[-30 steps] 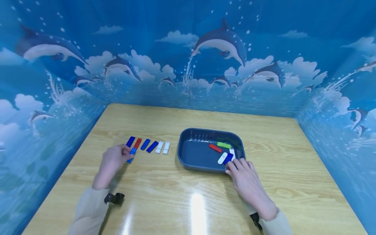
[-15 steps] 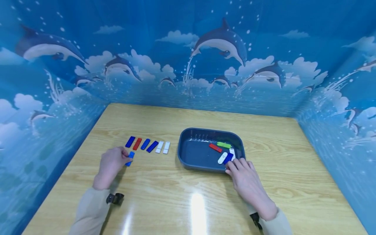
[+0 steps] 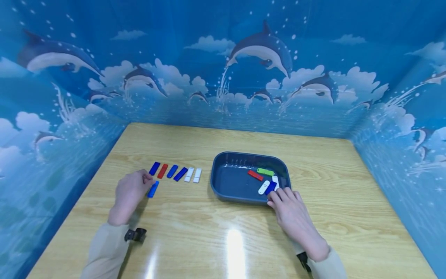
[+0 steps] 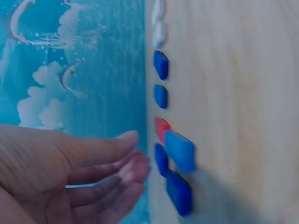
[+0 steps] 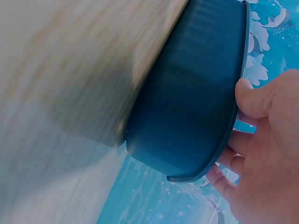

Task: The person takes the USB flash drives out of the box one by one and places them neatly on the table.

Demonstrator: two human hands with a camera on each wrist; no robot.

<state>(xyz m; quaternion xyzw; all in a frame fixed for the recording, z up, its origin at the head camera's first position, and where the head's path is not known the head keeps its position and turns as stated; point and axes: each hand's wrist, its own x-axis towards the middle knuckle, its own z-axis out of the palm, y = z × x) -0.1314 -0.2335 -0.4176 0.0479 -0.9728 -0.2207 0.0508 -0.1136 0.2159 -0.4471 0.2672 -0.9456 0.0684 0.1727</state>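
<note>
Nearest me, my right hand [image 3: 292,214] grips the dark tray [image 3: 233,184] by the rim at its near right corner. Left of it, my left hand [image 3: 130,190], slack and holding nothing, hovers just beside a bright blue stick [image 3: 153,190] on the desk [image 3: 195,228]. To set this stick well, I would square it with light fingertip touches, keeping clear of the six-stick row [image 3: 172,171] just beyond, and hold the tray steady. Farthest stands a dolphin-printed backdrop [image 3: 195,89].
</note>
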